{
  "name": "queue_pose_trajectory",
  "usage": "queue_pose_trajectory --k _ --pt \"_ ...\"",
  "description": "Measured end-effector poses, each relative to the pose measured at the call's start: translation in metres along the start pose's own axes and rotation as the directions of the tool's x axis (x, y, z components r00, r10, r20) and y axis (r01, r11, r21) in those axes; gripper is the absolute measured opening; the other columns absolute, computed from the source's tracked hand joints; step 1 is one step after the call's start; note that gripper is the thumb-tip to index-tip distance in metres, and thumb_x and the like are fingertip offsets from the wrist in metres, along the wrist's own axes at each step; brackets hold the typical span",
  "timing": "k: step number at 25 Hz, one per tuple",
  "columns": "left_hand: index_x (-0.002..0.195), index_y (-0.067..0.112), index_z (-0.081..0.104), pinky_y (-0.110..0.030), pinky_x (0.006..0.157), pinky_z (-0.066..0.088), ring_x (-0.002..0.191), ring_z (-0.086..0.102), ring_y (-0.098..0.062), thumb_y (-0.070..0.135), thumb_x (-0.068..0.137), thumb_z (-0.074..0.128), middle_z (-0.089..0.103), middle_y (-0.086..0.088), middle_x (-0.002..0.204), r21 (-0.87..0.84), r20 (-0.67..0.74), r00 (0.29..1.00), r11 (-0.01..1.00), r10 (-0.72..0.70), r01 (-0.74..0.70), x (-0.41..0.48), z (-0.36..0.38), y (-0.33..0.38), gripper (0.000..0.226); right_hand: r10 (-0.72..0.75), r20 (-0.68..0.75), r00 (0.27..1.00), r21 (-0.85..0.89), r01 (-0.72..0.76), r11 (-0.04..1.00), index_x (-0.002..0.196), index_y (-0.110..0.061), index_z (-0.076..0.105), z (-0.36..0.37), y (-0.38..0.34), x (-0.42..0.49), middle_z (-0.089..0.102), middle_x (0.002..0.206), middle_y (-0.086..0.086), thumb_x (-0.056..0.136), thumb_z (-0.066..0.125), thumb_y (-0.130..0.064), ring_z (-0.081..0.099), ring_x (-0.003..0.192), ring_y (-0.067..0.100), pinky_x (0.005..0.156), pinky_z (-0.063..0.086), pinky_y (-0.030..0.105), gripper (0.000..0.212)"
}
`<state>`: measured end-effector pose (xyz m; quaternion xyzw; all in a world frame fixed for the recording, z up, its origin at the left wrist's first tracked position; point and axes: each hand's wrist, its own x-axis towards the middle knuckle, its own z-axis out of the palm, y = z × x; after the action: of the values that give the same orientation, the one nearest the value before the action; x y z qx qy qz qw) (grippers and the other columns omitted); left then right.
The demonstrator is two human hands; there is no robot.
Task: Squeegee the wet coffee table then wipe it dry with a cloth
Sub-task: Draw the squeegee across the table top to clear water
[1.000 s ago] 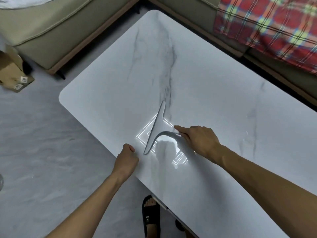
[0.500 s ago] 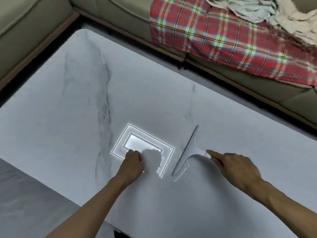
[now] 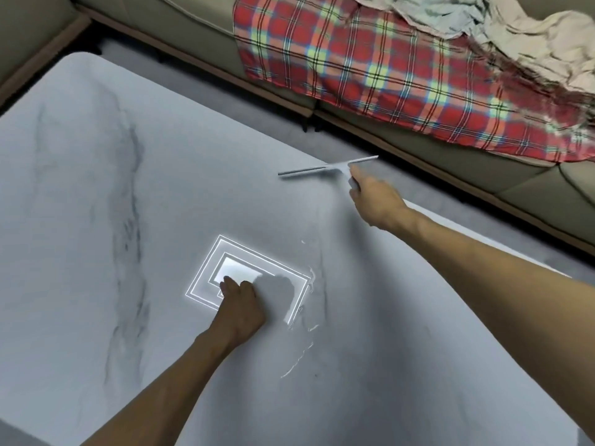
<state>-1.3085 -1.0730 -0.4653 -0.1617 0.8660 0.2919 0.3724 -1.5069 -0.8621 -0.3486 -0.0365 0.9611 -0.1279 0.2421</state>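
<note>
The white marble coffee table fills most of the view, with grey veins and thin streaks of water near its middle. My right hand grips the handle of a pale grey squeegee, whose blade lies across the table near the far edge. My left hand rests as a closed fist on the tabletop, over a bright rectangular reflection of a ceiling light. No cloth for wiping is in either hand.
A beige sofa runs along the far side of the table. A red plaid blanket and a crumpled pale cloth lie on it. A narrow strip of grey floor separates sofa and table.
My right hand has carried the squeegee from the near side of the table to the far edge and turned its blade crosswise. My left fist moved onto the tabletop. The view shifted right.
</note>
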Motion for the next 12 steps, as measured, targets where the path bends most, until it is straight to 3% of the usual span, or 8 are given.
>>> queue_pose_trajectory --k 1,2,3,4,5,8,10,12 --pt "0.086 -0.008 0.066 -0.049 0.075 0.053 0.076 0.061 -0.032 -0.027 0.063 0.054 0.061 -0.013 0.083 0.149 -0.050 0.992 0.983 0.119 -0.111 0.005 0.002 -0.005 0.032 0.002 0.007 1.000 -0.007 -0.001 1.000 0.124 -0.017 0.042 0.001 0.000 0.006 0.061 0.111 0.016 0.099 0.034 -0.016 0.051 0.080 0.035 0.069 0.043 0.037 0.026" --pt "0.082 -0.005 0.066 -0.047 0.072 0.055 0.073 0.061 -0.028 -0.035 0.054 0.043 0.059 -0.009 0.077 0.262 -0.030 0.989 0.956 0.145 -0.132 0.010 0.001 -0.010 0.048 -0.007 0.010 1.000 -0.024 0.007 1.000 0.114 -0.015 0.043 0.004 0.002 0.008 0.061 0.110 0.017 0.098 0.034 -0.013 0.048 0.079 0.034 0.067 0.039 0.036 0.018" --pt "0.087 -0.003 0.063 -0.047 0.074 0.054 0.079 0.059 -0.028 -0.039 0.046 0.024 0.058 -0.010 0.082 0.255 -0.014 0.995 0.962 0.101 -0.094 0.012 0.000 -0.011 0.067 -0.022 0.012 1.000 -0.049 0.022 0.999 0.113 -0.014 0.042 0.009 0.004 0.006 0.060 0.112 0.017 0.098 0.035 -0.011 0.047 0.083 0.035 0.068 0.037 0.036 0.017" --pt "0.094 -0.003 0.059 -0.048 0.078 0.051 0.088 0.056 -0.029 -0.038 0.039 0.012 0.054 -0.013 0.090 0.279 -0.002 0.987 0.948 0.161 -0.154 0.015 0.002 -0.010 0.081 -0.031 0.021 0.999 -0.074 0.032 0.997 0.122 -0.012 0.043 0.015 0.007 -0.001 0.060 0.116 0.017 0.097 0.035 -0.009 0.048 0.089 0.036 0.070 0.036 0.036 0.026" --pt "0.100 -0.005 0.056 -0.048 0.082 0.047 0.093 0.051 -0.027 -0.037 0.038 0.011 0.050 -0.014 0.098 0.233 -0.022 0.992 0.966 0.123 -0.115 0.014 -0.003 -0.001 0.083 -0.034 0.028 0.999 -0.091 0.037 0.995 0.136 -0.012 0.039 0.023 0.012 -0.011 0.060 0.121 0.017 0.098 0.035 -0.009 0.051 0.096 0.037 0.075 0.039 0.037 0.038" --pt "0.108 -0.002 0.055 -0.029 0.072 0.039 0.083 0.037 -0.009 -0.029 0.071 0.034 0.045 -0.012 0.106 0.107 -0.069 0.997 0.994 0.023 -0.015 0.004 -0.004 0.010 0.050 -0.014 0.067 0.998 -0.074 0.019 0.997 0.153 -0.019 0.019 0.044 0.027 -0.062 0.061 0.125 0.017 0.098 0.036 -0.009 0.058 0.107 0.039 0.087 0.043 0.040 0.058" --pt "0.107 -0.003 0.057 -0.034 0.075 0.039 0.090 0.042 -0.017 -0.030 0.070 0.040 0.047 -0.013 0.104 0.041 -0.064 0.998 0.999 0.014 -0.012 0.002 -0.006 0.012 0.049 0.034 0.148 0.988 -0.096 -0.020 0.995 0.155 -0.024 0.014 0.050 0.038 -0.100 0.065 0.110 0.018 0.097 0.036 -0.008 0.061 0.094 0.037 0.078 0.046 0.037 0.064" --pt "0.116 -0.007 0.053 -0.048 0.088 0.044 0.107 0.050 -0.038 -0.024 0.076 0.041 0.047 -0.025 0.114 -0.076 -0.101 0.994 0.996 -0.045 0.038 -0.001 -0.002 0.012 0.046 0.070 0.226 0.972 -0.116 -0.044 0.992 0.154 -0.026 0.016 0.047 0.047 -0.129 0.066 0.108 0.014 0.097 0.036 -0.012 0.061 0.091 0.033 0.076 0.047 0.034 0.062"
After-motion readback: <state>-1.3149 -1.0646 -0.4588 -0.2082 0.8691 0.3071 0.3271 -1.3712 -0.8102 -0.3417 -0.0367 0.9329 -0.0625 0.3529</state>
